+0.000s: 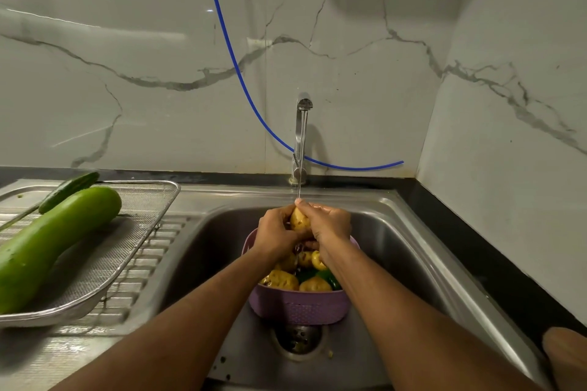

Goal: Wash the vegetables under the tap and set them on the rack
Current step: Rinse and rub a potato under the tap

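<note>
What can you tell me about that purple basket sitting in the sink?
The purple basket looks like plastic, with a rounded shape and a perforated, woven-looking wall. It stands upright on the floor of the steel sink, just behind the drain. Inside lie several yellowish potatoes and something dark green. Both forearms pass over its rim, hiding part of it, and the tap runs water above it.

Gourd [47, 247] — left end cut off
</note>
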